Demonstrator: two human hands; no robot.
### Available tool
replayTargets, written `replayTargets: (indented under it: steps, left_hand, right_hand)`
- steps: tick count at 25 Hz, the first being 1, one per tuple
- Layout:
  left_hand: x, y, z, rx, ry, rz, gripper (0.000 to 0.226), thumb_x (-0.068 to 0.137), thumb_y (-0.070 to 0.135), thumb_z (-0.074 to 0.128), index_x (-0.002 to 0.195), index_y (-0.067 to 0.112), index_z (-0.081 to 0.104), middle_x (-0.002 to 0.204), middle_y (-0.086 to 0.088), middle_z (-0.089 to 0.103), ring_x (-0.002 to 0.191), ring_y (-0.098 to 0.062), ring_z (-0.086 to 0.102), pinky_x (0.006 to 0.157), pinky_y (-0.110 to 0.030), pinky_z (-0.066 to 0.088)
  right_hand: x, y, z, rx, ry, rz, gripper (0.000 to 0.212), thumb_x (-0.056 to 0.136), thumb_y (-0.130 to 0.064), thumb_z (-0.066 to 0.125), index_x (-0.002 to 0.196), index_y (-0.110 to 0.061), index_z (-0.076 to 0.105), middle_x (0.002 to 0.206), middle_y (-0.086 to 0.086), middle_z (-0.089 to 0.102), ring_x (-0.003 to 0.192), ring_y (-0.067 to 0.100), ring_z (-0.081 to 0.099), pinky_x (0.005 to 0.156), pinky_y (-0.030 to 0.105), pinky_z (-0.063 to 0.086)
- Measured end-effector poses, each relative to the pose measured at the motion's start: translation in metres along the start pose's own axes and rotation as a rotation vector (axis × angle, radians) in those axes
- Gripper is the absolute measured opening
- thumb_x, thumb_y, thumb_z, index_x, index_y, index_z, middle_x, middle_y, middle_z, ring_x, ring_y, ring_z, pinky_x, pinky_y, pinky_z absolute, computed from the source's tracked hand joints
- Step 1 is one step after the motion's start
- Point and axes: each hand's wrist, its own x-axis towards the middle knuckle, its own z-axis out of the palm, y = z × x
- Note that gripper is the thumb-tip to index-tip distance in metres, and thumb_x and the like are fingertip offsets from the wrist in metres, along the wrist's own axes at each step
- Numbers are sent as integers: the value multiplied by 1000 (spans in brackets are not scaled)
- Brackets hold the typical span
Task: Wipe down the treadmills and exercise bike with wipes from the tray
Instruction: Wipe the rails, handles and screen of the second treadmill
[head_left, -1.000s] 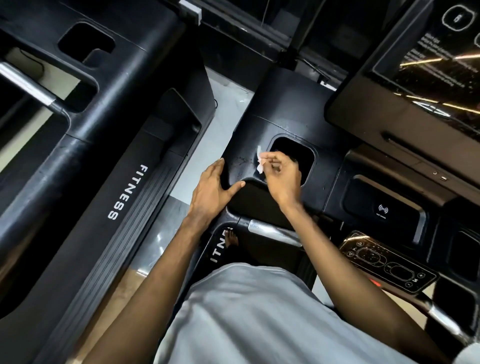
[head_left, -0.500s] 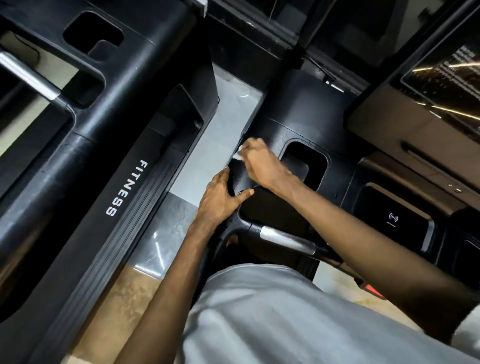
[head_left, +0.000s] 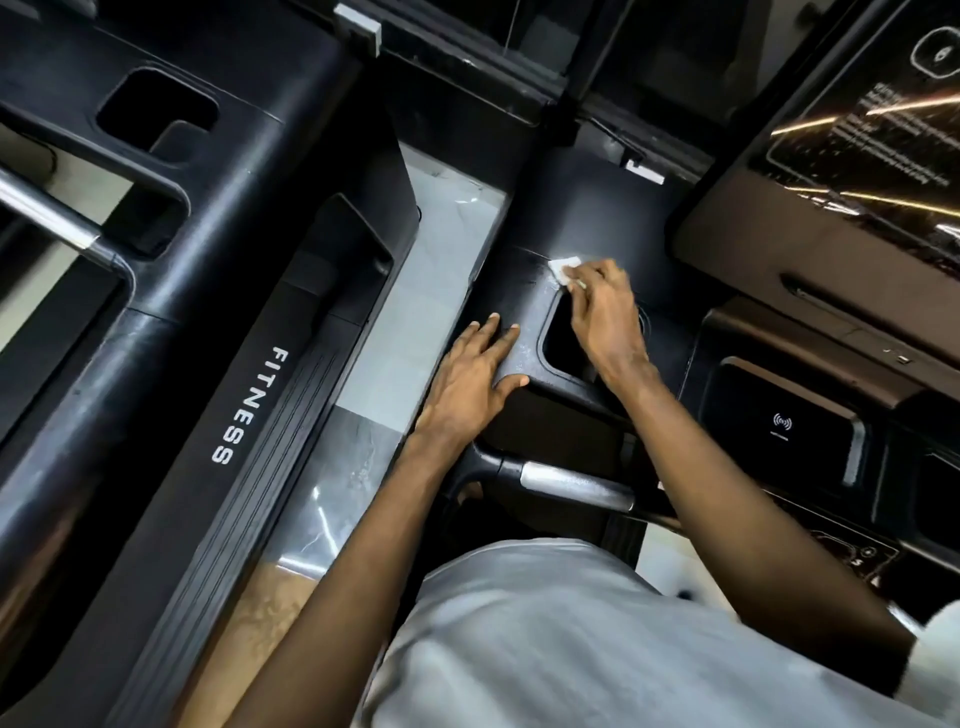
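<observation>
I see the right hand (head_left: 605, 317) pinching a small white wipe (head_left: 719, 266) against the black plastic treadmill console (head_left: 597, 218) — left hand (head_left: 470, 379) flat beside it, fingers straight.

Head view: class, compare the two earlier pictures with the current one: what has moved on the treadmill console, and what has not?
The right grip, pinching the wipe throughout, swept to the left edge of the console, then back and away, past the far-left corner of the cup recess. Nothing was taken or let go. The left grip stayed flat on the console's near-left corner.
</observation>
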Motion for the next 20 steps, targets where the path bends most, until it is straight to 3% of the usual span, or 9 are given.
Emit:
replayTargets:
  steps: [4, 12, 17, 20]
  left_hand:
    - [6, 10, 2, 154, -54, 115, 67, 96, 44, 61, 155, 22, 37, 165, -6, 25, 153, -25, 18, 123, -29, 11]
    - [3, 15, 9, 153, 7, 104, 66, 92, 48, 66, 151, 26, 46, 161, -6, 34, 150, -25, 26, 121, -32, 19]
    - [0, 10, 12, 100, 29, 105, 67, 91, 52, 65, 150, 28, 46, 161, -3, 34, 150, -21, 24, 120, -27, 15]
    - [-1, 6, 16, 73, 58, 114, 66, 91, 51, 66, 150, 28, 47, 161, -4, 35, 151, -21, 25, 120, -26, 15]
  right_hand:
    - [-12, 28, -16, 4, 79, 4, 24, 98, -5, 51, 112, -2, 70, 105, 13, 61, 97, 29, 56, 91, 19, 38]
    - [-44, 69, -39, -16, 168, 155, 25, 96, -6, 52, 111, -3, 71, 105, 18, 61, 100, 36, 59, 94, 34, 45]
    - [-66, 50, -44, -60, 26, 99, 24, 92, 2, 50, 101, 0, 72, 99, 15, 57, 93, 33, 59, 85, 32, 48]
    - [-74, 31, -52, -203, -165, 97, 22, 88, 8, 52, 86, 2, 73, 92, 13, 52, 83, 36, 64, 76, 32, 51]
